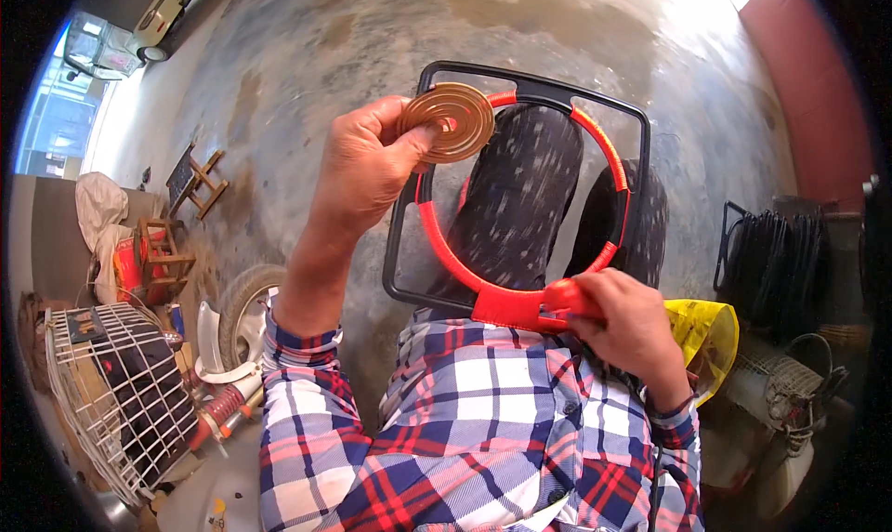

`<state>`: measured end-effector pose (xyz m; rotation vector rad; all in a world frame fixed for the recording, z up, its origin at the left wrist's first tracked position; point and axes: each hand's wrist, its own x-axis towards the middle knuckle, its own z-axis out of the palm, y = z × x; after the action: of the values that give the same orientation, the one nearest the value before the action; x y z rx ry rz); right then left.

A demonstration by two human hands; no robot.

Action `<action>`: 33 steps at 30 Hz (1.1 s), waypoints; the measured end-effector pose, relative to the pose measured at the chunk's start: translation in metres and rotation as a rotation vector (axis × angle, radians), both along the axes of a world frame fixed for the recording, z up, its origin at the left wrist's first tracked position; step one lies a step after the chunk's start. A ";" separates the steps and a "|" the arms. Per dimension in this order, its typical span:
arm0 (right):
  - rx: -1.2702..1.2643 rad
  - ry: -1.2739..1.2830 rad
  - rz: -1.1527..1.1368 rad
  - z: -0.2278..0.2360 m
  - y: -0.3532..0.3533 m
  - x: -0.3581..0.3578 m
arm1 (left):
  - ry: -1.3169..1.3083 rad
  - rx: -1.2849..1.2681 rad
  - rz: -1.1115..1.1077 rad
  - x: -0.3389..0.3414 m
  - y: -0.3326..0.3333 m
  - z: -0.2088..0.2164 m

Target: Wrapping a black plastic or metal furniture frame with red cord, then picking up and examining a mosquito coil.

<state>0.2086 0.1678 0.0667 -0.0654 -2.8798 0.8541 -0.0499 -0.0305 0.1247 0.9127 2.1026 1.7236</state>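
My left hand point(367, 165) pinches a flat round coil of gold-coloured strip point(467, 134), with thumb in front and fingers behind. Behind it, a black square frame point(643, 160) with a ring point(439, 242) inside rests over my lap. The ring is wrapped in red along several stretches, with bare black between them; gold shows along the upper right stretches. A wider red band point(506, 307) covers the ring's near side. There my right hand point(630, 320) is closed on a red rolled piece point(569, 297) beside the band. Its far end is hidden by my fingers.
On the left stand a white wire basket point(116, 383), a wheel point(253, 300) and small wooden stools point(165, 253). A yellow bag point(706, 337) is by my right side. Several black frames point(776, 262) are stacked on the right, near a red wall point(818, 86).
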 end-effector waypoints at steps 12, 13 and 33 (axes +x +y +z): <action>0.134 -0.027 0.084 -0.003 0.008 -0.004 | -0.087 0.036 -0.090 0.008 0.016 -0.002; 0.113 0.026 0.035 -0.001 0.011 -0.004 | -0.085 0.026 -0.092 0.009 0.017 -0.002; -0.845 0.353 -0.178 0.014 0.019 -0.091 | -0.086 0.029 -0.168 0.048 0.038 -0.012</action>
<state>0.1176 0.1869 0.0805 -0.2219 -1.9846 1.7538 -0.0022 0.0079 0.1126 0.9753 1.8942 1.6804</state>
